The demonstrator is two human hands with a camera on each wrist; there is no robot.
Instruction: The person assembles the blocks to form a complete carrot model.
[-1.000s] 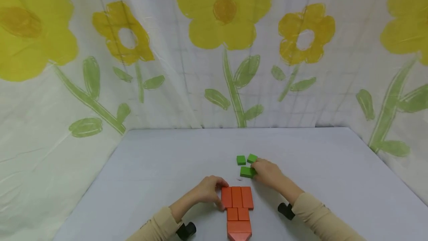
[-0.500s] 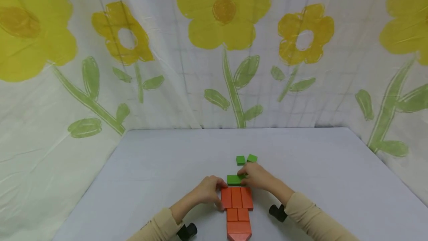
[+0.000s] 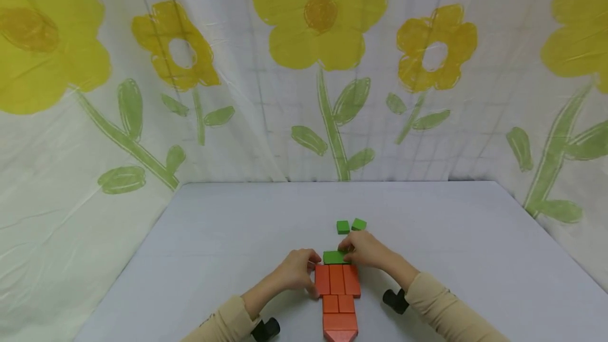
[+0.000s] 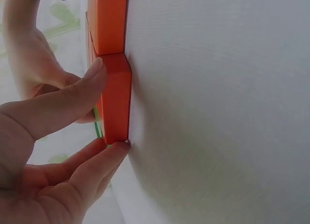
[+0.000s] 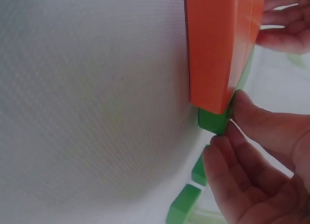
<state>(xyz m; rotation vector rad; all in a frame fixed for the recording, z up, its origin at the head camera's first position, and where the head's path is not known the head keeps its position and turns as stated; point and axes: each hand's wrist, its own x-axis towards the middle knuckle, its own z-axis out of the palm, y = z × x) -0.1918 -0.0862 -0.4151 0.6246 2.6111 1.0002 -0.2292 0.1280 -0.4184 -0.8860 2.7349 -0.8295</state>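
My left hand (image 3: 298, 269) has its thumb and fingertips at the two ends of the leftmost red-orange block (image 3: 321, 281), gripping it lengthwise. In the left wrist view the thumb lies on one end of this block (image 4: 117, 98) and the fingertips press the other. A longer green block (image 3: 333, 257) lies along the far edge of the three upright red-orange blocks. Over its right end, my right hand (image 3: 369, 249) pinches it between thumb and fingers; the right wrist view shows the green block (image 5: 213, 120) close against the end of the red-orange block (image 5: 210, 54).
Two small green blocks, a left one (image 3: 343, 227) and a turned right one (image 3: 359, 224), lie beyond my right hand. Towards me the layout continues with smaller red-orange blocks (image 3: 339, 322). The white table (image 3: 228, 226) reaches back to a flower-printed curtain (image 3: 266, 120).
My right hand has brought the longer green block leftward and nearer, up to the far edge of the red-orange blocks. The left hand has stayed in place.
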